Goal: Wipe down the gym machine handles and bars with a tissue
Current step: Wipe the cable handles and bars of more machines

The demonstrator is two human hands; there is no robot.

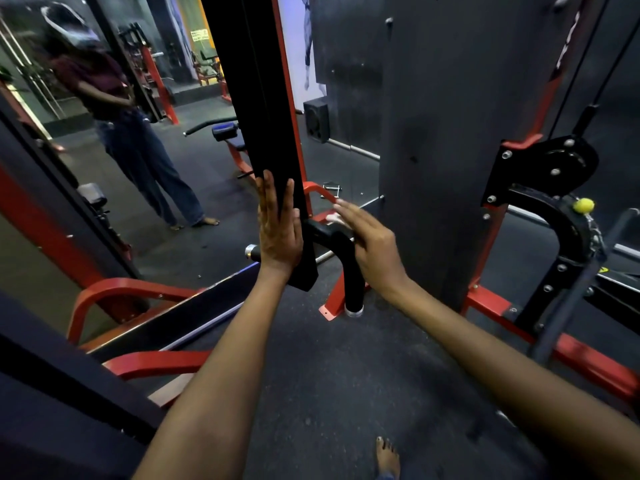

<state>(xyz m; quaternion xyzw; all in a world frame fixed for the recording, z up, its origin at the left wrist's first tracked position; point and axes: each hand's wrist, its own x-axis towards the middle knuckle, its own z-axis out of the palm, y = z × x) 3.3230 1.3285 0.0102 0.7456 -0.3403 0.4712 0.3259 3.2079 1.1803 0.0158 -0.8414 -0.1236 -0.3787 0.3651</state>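
- The wall mirror [86, 140] fills the frame from 9 to 11 o'clock and reflects a standing person and other red gym frames.
- A broad dark panel [450, 133] of the machine rises at 1 o'clock; a black pulley bracket [547, 164] with a small yellow knob [584, 205] sits at 3 o'clock.
- A black upright bar [266, 116] runs from 12 o'clock down to the centre.
- The curved black padded handle [343, 258] arcs from the upright's foot down toward 6 o'clock, ending in a silver cap.
- The left hand [278, 230] lies flat against the upright's left face, fingers straight and pointing up, holding nothing.
- The right hand [370, 244] rests on the handle's right shoulder, fingers extended and somewhat blurred.
- The tissue [334, 219] shows as a pale scrap under the right fingertips, at the top of the handle, just right of the left hand.
- A bare foot [388, 457] stands on the dark floor at 6 o'clock.
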